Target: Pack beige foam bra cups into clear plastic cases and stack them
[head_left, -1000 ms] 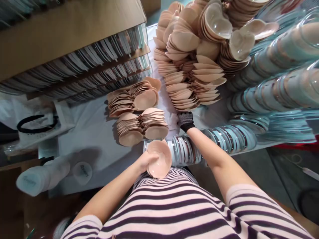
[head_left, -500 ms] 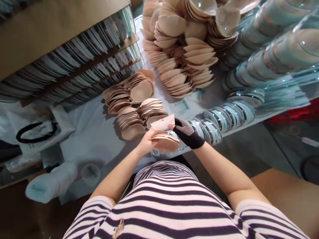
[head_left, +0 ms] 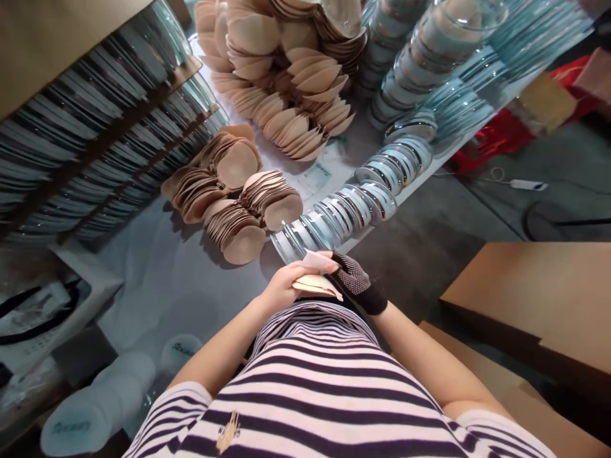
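Close to my striped shirt, my left hand (head_left: 285, 281) is closed around beige bra cups (head_left: 316, 285), seen nearly edge-on. How many it holds, I cannot tell. My right hand (head_left: 352, 273), in a black dotted glove with bare fingertips, pinches a small pale piece (head_left: 317, 261) just above the cups. What that piece is made of is unclear. Just beyond the hands runs a row of round clear cases (head_left: 329, 222) with white discs. Stacked beige bra cups (head_left: 241, 238) lie left of that row.
A larger heap of beige cups (head_left: 286, 95) lies at the back, beside tall stacks of clear cases (head_left: 410, 57). Packed shelves (head_left: 95, 137) stand left. Round white discs (head_left: 76, 426) lie at lower left. Cardboard boxes (head_left: 534, 299) and a red crate (head_left: 496, 140) are at right.
My view has turned, so the table's things sit further left. Both hands have come lower, nearer my body, and the held cups are tilted more edge-on. More of the case row shows.
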Demonstrator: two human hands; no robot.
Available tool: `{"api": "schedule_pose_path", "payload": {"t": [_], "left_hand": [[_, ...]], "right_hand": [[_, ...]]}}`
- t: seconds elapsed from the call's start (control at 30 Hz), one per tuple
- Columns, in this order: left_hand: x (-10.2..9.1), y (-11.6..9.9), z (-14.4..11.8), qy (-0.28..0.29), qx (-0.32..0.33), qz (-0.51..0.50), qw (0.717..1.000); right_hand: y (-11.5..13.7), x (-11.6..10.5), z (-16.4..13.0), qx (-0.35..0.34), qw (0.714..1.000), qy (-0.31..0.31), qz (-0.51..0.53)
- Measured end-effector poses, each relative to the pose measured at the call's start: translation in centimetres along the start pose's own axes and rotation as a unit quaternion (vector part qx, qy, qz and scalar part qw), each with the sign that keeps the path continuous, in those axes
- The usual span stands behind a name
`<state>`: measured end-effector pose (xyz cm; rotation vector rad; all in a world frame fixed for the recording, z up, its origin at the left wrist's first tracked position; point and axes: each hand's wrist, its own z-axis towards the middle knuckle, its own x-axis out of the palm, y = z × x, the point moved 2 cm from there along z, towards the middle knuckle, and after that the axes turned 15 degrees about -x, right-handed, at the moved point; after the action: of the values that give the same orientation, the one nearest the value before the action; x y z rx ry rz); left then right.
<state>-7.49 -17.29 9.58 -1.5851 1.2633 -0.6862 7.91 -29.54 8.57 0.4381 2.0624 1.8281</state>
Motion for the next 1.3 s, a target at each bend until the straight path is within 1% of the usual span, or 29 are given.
{"api": "schedule_pose_path", "payload": {"t": [0.03, 0.07, 0.1, 0.17, 0.23, 0.27, 0.33, 0.4, 0.47, 0.5, 0.57, 0.63, 0.7, 0.77, 0.83, 0.87, 0.93, 0.97, 1.0, 1.1, 1.13, 1.17, 1.2, 1.23, 1.3], "left_hand": [[0.3, 0.0, 0.1, -0.001, 0.004, -0.019, 1.000], [0.5, -0.1, 0.2, -0.005, 0.007, -0.030, 1.000], [0.7, -0.1, 0.3, -0.008, 0.008, -0.034, 0.999], [1.0, -0.1, 0.7, -0.010, 0.008, -0.028, 1.000], [1.2, 0.1, 0.9, -0.003, 0.005, -0.015, 1.000], [1.2, 0.1, 1.0, -0.002, 0.002, -0.005, 1.000], [1.1, 0.2, 1.1, -0.017, 0.000, 0.010, 1.000], [0.9, 0.1, 1.2, -0.031, -0.006, 0.013, 0.999], [0.9, -0.2, 1.3, -0.025, -0.020, -0.005, 0.999], [0.9, -0.3, 1.4, -0.017, -0.029, -0.022, 0.999], [1.0, -0.6, 1.5, -0.015, -0.047, -0.054, 0.997], [1.1, -0.7, 1.7, -0.031, -0.062, -0.067, 0.995], [1.2, -0.7, 2.0, -0.055, -0.073, -0.060, 0.994], [1.1, -0.8, 2.2, -0.063, -0.075, -0.049, 0.994], [1.1, -0.9, 2.3, -0.058, -0.070, -0.045, 0.995], [1.1, -1.0, 2.4, -0.053, -0.069, -0.044, 0.995], [1.0, -1.1, 2.4, -0.044, -0.067, -0.052, 0.995], [1.0, -1.2, 2.4, -0.042, -0.071, -0.059, 0.995], [0.9, -1.2, 2.4, -0.038, -0.076, -0.069, 0.994], [1.0, -1.3, 2.1, -0.012, -0.085, -0.088, 0.992], [1.1, -1.3, 2.1, 0.001, -0.081, -0.084, 0.993], [1.2, -1.2, 2.0, 0.012, -0.075, -0.078, 0.994], [1.4, -1.2, 1.9, 0.014, -0.071, -0.075, 0.995], [1.5, -1.1, 1.9, 0.007, -0.072, -0.080, 0.994], [2.0, -0.7, 1.9, -0.029, -0.092, -0.119, 0.988]], "right_hand": [[0.4, 0.3, -0.3, 0.006, 0.999, 0.023, 0.029], [0.7, 0.5, -0.6, 0.019, 0.997, 0.029, 0.068], [0.8, 0.6, -0.8, 0.039, 0.992, 0.021, 0.115], [0.6, 0.9, -1.1, 0.095, 0.973, -0.004, 0.212], [-0.2, 1.0, -1.2, 0.154, 0.944, -0.005, 0.291], [-0.8, 1.0, -1.2, 0.176, 0.934, -0.002, 0.312], [-1.8, 1.0, -1.2, 0.200, 0.924, 0.014, 0.325], [-2.6, 0.9, -1.1, 0.210, 0.922, 0.044, 0.322], [-2.8, 0.8, -1.1, 0.204, 0.923, 0.068, 0.320], [-2.7, 0.6, -1.1, 0.191, 0.925, 0.067, 0.321], [-2.2, 0.3, -1.0, 0.154, 0.933, 0.044, 0.322], [-1.6, -0.3, -0.9, 0.107, 0.948, 0.003, 0.298], [-0.9, -1.1, -0.7, 0.056, 0.971, -0.040, 0.227], [-0.3, -2.0, -0.6, 0.010, 0.989, -0.078, 0.126], [0.2, -2.6, -0.3, -0.021, 0.994, -0.094, 0.048], [0.3, -2.8, -0.2, -0.027, 0.995, -0.092, 0.023], [0.2, -3.1, 0.2, -0.027, 0.997, -0.070, -0.005], [-0.1, -3.2, 0.3, -0.024, 0.998, -0.050, -0.012], [-0.4, -3.2, 0.5, -0.024, 0.999, -0.020, -0.017], [-1.5, -2.9, 0.7, -0.031, 0.994, 0.107, -0.003], [-1.9, -2.7, 0.5, -0.024, 0.991, 0.134, 0.005], [-2.1, -2.6, 0.4, -0.012, 0.990, 0.143, 0.011], [-2.2, -2.5, 0.1, 0.003, 0.992, 0.124, 0.014], [-2.2, -2.4, -0.2, 0.018, 0.996, 0.089, 0.017], [-2.0, -1.9, -0.7, 0.034, 0.999, 0.015, 0.025]]}}
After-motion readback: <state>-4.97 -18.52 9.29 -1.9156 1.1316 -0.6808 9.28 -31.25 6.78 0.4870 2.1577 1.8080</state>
